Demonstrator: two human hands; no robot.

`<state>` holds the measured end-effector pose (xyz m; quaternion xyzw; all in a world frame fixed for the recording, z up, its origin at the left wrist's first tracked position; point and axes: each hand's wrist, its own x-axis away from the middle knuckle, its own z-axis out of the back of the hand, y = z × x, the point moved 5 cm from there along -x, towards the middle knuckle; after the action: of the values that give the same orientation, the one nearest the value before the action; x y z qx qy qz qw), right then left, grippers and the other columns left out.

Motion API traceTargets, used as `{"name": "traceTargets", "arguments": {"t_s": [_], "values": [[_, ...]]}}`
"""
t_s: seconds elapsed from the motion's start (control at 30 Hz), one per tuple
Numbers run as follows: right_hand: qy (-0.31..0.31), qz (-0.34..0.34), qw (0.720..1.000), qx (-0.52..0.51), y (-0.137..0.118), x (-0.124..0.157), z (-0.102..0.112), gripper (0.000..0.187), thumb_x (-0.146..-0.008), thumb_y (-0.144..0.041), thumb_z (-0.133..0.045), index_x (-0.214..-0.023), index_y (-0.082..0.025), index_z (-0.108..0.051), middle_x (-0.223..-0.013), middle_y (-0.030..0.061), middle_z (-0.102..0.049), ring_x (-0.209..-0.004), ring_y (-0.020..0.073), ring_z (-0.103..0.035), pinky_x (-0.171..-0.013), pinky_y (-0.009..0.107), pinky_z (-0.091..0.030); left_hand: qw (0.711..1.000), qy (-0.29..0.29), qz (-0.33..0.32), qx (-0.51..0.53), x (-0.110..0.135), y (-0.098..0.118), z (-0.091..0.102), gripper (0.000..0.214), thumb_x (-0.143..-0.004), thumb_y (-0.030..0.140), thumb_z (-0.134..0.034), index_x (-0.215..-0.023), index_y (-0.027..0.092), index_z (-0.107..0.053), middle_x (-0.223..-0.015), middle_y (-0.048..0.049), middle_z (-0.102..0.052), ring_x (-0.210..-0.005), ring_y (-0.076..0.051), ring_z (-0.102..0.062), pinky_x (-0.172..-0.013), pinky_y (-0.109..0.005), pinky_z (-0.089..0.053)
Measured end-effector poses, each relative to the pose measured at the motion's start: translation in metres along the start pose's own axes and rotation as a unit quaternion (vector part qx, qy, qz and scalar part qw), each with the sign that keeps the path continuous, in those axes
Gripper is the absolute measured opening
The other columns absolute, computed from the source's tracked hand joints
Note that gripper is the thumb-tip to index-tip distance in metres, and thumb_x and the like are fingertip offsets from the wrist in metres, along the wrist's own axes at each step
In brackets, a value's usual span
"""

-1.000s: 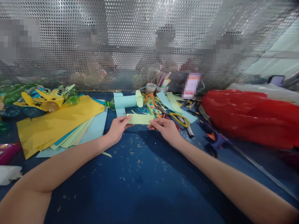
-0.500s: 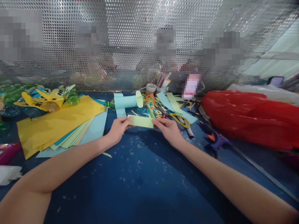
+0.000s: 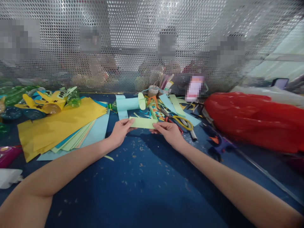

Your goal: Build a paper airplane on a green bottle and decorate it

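A pale green paper strip (image 3: 142, 123) is stretched between my hands above the blue table (image 3: 133, 190). My left hand (image 3: 120, 131) pinches its left end between thumb and fingers. At the right end, my right hand (image 3: 169, 132) pinches the strip the same way. Just behind it lies a bottle wrapped in light blue paper (image 3: 128, 104), with a pale green rounded piece at its right end. Scissors with yellow handles (image 3: 182, 123) lie beyond my right hand, among paper scraps.
Yellow paper sheets (image 3: 64, 123) and other coloured sheets are stacked at left, near bottles with yellow paper shapes (image 3: 51, 101). A purple glue gun (image 3: 223, 144) and a red plastic bag (image 3: 254, 120) lie at right. A perforated metal panel (image 3: 133, 41) stands behind.
My right hand has shifted slightly left along the strip, its fingers now further over the right end. My left hand stays almost in place.
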<state>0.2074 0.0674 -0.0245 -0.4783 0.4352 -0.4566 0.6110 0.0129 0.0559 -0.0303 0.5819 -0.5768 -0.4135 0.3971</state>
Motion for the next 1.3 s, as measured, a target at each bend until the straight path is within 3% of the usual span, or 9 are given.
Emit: {"name": "traceTargets", "arguments": {"t_s": [0.2, 0.43, 0.63, 1.0, 1.3], "values": [[0.006, 0.019, 1.0, 0.003, -0.0024, 0.0016, 0.0005, 0.039, -0.068, -0.059, -0.071, -0.069, -0.02, -0.073, -0.07, 0.0042, -0.074, -0.063, 0.0187, -0.067, -0.071, 0.036, -0.058, 1.0, -0.004, -0.008, 0.008, 0.0007, 0.0015, 0.0007, 0.037, -0.066, 0.043, -0.08, -0.092, 0.017, -0.074, -0.095, -0.0056, -0.072, -0.094, -0.022, -0.064, -0.082, -0.034, -0.054], [-0.003, -0.001, 1.0, -0.002, 0.0001, -0.0001, -0.001, 0.04, -0.065, -0.061, -0.073, -0.069, -0.021, -0.071, -0.069, 0.0035, -0.073, -0.064, 0.0199, -0.068, -0.075, 0.038, -0.058, 1.0, 0.002, -0.014, 0.006, 0.0006, 0.0015, 0.0017, 0.033, -0.065, 0.043, -0.08, -0.08, 0.014, -0.074, -0.082, -0.0042, -0.071, -0.083, -0.019, -0.064, -0.08, -0.033, -0.054], [0.031, -0.006, 0.999, -0.032, 0.0028, -0.0014, 0.0015, 0.043, -0.06, -0.059, -0.078, -0.079, -0.021, -0.071, -0.073, 0.0037, -0.073, -0.067, 0.0224, -0.069, -0.077, 0.041, -0.058, 1.0, 0.005, -0.013, 0.006, 0.0012, 0.0024, 0.001, 0.031, -0.065, 0.041, -0.08, -0.079, 0.014, -0.074, -0.081, -0.0043, -0.071, -0.084, -0.019, -0.064, -0.081, -0.034, -0.054], [0.009, 0.023, 1.0, -0.006, 0.0034, -0.001, 0.0013, 0.038, -0.069, -0.058, -0.073, -0.079, -0.022, -0.074, -0.074, 0.0027, -0.072, -0.065, 0.0206, -0.068, -0.077, 0.039, -0.058, 1.0, 0.005, -0.013, -0.005, 0.0007, 0.0016, 0.002, 0.035, -0.063, 0.045, -0.081, -0.078, 0.014, -0.074, -0.08, -0.005, -0.071, -0.083, -0.02, -0.064, -0.079, -0.034, -0.054], [0.023, 0.024, 0.999, -0.013, 0.0019, -0.0006, 0.0006, 0.04, -0.065, -0.06, -0.074, -0.078, -0.022, -0.074, -0.075, 0.0026, -0.072, -0.066, 0.0219, -0.068, -0.075, 0.041, -0.059, 1.0, 0.002, -0.008, 0.005, 0.0012, 0.0016, 0.0014, 0.033, -0.065, 0.043, -0.08, -0.08, 0.014, -0.072, -0.081, -0.0043, -0.071, -0.082, -0.018, -0.064, -0.08, -0.033, -0.053]]}}
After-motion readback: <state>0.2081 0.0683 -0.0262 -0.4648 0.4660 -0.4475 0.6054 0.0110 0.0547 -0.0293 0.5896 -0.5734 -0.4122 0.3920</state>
